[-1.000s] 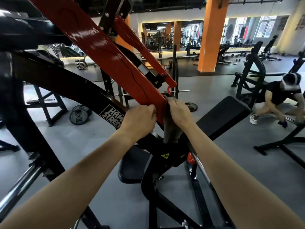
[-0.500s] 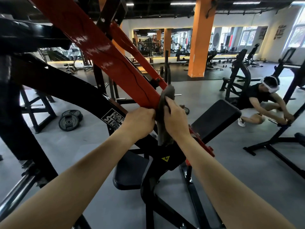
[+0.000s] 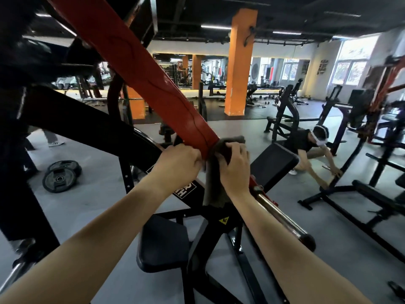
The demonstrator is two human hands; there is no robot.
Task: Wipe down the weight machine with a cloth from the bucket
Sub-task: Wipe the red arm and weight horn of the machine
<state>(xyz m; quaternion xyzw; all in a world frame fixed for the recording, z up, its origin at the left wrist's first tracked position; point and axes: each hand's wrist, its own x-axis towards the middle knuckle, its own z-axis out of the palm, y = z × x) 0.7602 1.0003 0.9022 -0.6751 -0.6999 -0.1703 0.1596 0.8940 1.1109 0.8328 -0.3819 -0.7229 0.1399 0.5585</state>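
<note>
Cloth (image 3: 215, 183), grey-brown limp fabric, hanging at centre over near end of red painted steel lever arm (image 3: 140, 69); right hand (image 3: 235, 165) clamping it around the bar, probably for wiping. Left hand (image 3: 178, 163) gripping bar's left edge, likely steadying. White-on-black frame label (image 3: 185, 190) showing partly behind left forearm, not legible.

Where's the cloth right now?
Head view, centre: the grey cloth drapes over the lower end of the red lever arm, held by the right hand, with the left hand gripping the arm beside it.
</note>
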